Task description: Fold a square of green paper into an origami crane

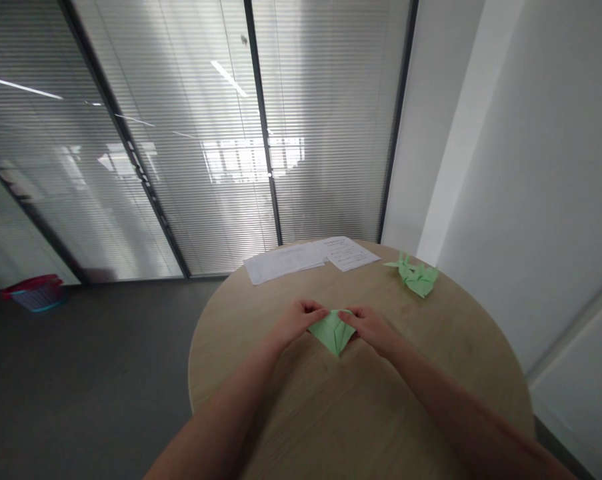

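A folded sheet of light green origami paper (333,333) is held between my two hands, its pointed end turned toward me and creases running down its middle. My left hand (301,320) grips its left side, thumb on top and the other fingers curled at the edge or underneath. On the right side, my right hand (368,325) pinches it the same way, its thumb near the top edge. Parts of the paper's upper corners and underside are hidden by my fingers.
The round wooden table (301,427) carries printed white sheets (288,261) at its far edge. Several folded green paper pieces (417,277) lie at the far right. A white wall (541,200) rises on the right, and a red-rimmed basket (35,293) stands on the floor at left.
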The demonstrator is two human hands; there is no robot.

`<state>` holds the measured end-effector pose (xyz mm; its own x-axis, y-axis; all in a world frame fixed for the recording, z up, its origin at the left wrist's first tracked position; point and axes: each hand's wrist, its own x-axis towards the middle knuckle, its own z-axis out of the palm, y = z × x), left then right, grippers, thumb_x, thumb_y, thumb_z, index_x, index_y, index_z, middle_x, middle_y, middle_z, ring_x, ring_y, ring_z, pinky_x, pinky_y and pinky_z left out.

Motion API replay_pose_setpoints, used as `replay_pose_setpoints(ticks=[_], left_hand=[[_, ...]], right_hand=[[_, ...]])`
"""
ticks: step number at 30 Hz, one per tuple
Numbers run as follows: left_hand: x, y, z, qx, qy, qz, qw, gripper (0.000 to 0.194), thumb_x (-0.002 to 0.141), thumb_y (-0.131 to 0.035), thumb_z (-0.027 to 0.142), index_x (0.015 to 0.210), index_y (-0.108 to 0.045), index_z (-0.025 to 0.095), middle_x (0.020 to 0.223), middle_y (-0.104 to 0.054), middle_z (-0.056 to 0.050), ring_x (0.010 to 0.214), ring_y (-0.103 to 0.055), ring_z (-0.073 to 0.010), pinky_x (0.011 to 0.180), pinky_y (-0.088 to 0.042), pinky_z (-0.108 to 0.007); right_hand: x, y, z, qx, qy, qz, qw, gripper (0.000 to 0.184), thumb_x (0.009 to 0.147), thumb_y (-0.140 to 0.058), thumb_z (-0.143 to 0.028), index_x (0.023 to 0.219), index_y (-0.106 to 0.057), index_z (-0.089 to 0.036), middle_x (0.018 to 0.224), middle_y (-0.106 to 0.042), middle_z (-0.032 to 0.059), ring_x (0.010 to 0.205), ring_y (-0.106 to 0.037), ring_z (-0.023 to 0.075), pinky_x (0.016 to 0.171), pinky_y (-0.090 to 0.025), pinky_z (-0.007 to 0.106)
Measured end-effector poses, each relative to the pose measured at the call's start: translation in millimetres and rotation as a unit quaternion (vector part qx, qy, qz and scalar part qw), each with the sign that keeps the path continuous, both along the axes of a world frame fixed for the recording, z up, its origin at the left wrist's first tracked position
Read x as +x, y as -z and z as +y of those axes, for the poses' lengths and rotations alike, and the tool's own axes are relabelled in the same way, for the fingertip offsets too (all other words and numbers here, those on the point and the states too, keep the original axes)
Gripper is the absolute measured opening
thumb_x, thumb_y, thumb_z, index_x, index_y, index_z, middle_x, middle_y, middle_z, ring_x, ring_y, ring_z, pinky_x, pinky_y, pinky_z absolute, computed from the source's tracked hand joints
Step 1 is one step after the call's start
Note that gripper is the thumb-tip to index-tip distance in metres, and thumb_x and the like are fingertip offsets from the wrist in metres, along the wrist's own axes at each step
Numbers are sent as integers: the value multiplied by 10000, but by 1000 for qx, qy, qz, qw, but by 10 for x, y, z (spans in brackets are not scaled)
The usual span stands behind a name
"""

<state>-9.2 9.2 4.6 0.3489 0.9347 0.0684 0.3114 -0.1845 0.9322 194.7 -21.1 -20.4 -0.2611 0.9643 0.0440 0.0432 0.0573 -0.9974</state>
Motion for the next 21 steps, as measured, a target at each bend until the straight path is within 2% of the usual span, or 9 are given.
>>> replay_pose_setpoints(ticks=[5, 11, 16, 21], left_hand=[[10, 13, 4, 34, 19, 22, 999, 252, 733, -678, 388, 726, -755, 148, 624, -649, -3, 574, -510, -129, 562, -371, -246], [11, 15, 6, 43, 11, 20, 999, 238, 733, -658, 372, 743, -750, 153, 640, -652, 1, 588, -512, -131, 579, -375, -247], [22, 6, -9, 38, 22, 33, 999, 302, 747, -663, 427, 762, -763, 143, 669, -672, -15, 604, -529, -139, 596, -384, -256], [32, -2, -30, 39, 15, 38, 998, 266, 744, -657, 400, 732, -751, 152, 624, -641, 1, 573, -505, -132, 556, -355, -244]], right_hand=[[-54, -47, -43, 23, -2, -32, 999, 369, 766, -689, -544, 680, -663, -187, 588, -601, 3, 554, -549, 164, 537, -454, 273], [-34, -61, -28, 34, 4, -36, 999, 376, 807, -595, -561, 768, -679, -197, 682, -656, 26, 606, -595, 184, 593, -488, 306], [5, -57, 2, 75, 25, -62, 995, 340, 799, -605, -507, 690, -670, -192, 635, -624, 19, 596, -550, 169, 576, -425, 277], [-32, -57, -6, 101, 26, -85, 991, 335, 806, -614, -476, 631, -648, -193, 579, -578, 1, 566, -514, 158, 546, -383, 262]])
